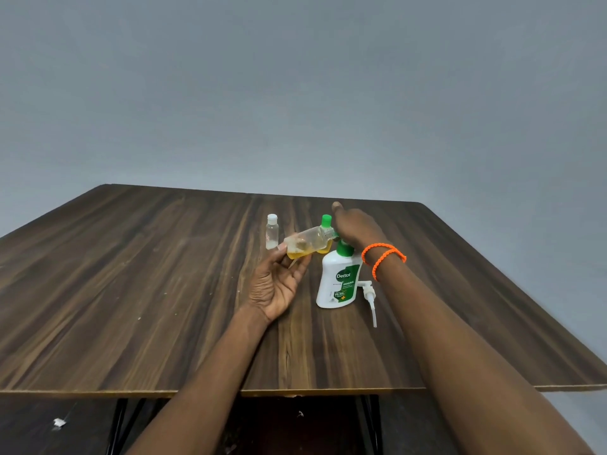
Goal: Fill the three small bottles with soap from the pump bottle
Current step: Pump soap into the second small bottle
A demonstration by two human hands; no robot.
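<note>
My left hand (279,284) holds a small clear bottle (305,244) on its side above the table, with yellow soap pooled in its lower half. My right hand (356,226), with orange bands on the wrist, is at that bottle's neck and pinches what looks like a green cap there; its fingertips are mostly hidden. Behind the held bottle, a second small bottle with a green cap (326,221) stands upright and partly hidden. A third small bottle with a white cap (272,231) stands to the left. The white Dettol soap bottle (338,285) stands below my right hand, and its pump (369,295) lies beside it.
Everything sits on a dark wooden table (164,290) whose front edge runs close to me. A grey wall is behind it. A small white scrap (59,422) lies on the floor at the lower left.
</note>
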